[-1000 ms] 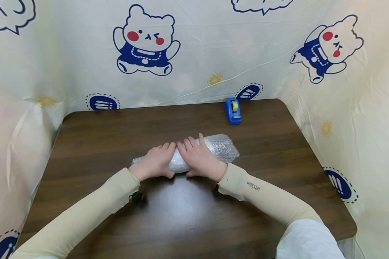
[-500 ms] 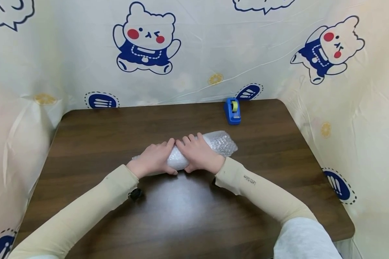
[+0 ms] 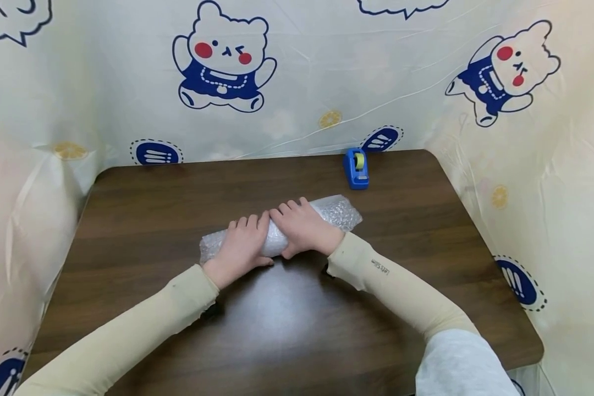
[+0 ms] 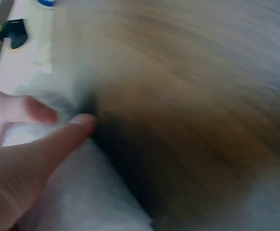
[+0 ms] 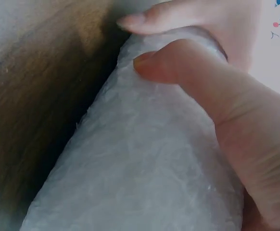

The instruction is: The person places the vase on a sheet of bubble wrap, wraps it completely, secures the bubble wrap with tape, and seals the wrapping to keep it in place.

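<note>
A roll-shaped bundle in bubble wrap (image 3: 344, 212) lies slantwise at the middle of the table, its right end farther back. My left hand (image 3: 242, 242) grips its middle from the left, fingers over the top and thumb along the near side. Close beside it, my right hand (image 3: 307, 226) holds the bundle the same way, the two thumbs almost meeting. In the right wrist view the right thumb presses on the cloudy bubble wrap (image 5: 125, 149). The left wrist view is blurred but shows the left thumb against the wrap (image 4: 92, 192). What the wrap encloses is hidden.
A blue tape dispenser (image 3: 357, 171) with yellowish tape stands at the back edge of the brown wooden table (image 3: 287, 330). A white sheet with bear drawings (image 3: 223, 60) hangs behind the table and along its sides.
The bundle has shifted a little away from me, both hands still on it. My left hand has turned so its fingers point more away from me, and more of the bundle's left end shows.
</note>
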`<action>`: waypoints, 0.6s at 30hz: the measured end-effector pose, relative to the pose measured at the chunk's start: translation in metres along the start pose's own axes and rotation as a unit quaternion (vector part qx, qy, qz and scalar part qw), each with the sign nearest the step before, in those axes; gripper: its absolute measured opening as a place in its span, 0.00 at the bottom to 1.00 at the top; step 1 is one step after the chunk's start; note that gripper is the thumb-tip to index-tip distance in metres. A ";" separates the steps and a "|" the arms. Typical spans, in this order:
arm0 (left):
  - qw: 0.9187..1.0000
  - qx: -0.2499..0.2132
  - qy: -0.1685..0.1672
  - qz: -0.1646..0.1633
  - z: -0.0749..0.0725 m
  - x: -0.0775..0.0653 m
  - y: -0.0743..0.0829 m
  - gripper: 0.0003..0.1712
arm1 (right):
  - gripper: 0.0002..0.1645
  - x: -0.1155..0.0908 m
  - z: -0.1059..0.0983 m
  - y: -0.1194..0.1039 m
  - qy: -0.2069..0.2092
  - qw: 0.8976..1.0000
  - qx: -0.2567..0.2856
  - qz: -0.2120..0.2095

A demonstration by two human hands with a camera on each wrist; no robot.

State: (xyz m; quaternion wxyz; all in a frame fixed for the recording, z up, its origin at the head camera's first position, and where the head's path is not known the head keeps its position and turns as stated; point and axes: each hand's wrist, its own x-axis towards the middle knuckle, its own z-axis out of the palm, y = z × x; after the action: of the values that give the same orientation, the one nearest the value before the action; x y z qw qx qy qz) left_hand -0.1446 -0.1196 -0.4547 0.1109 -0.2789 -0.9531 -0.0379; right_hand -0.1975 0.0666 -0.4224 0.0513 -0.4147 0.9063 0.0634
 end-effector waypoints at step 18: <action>0.992 -0.095 -0.083 -0.012 0.001 0.017 -0.017 0.53 | 0.67 -0.034 0.013 -0.006 0.109 0.991 -0.073 -0.016</action>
State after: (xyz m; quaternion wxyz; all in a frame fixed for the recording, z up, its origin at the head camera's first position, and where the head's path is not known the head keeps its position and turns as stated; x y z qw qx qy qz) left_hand -0.1681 -0.1247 -0.4515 0.0040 -0.2786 -0.9545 -0.1063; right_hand -0.1707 0.0899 -0.4305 -0.0770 -0.4361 0.8928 0.0827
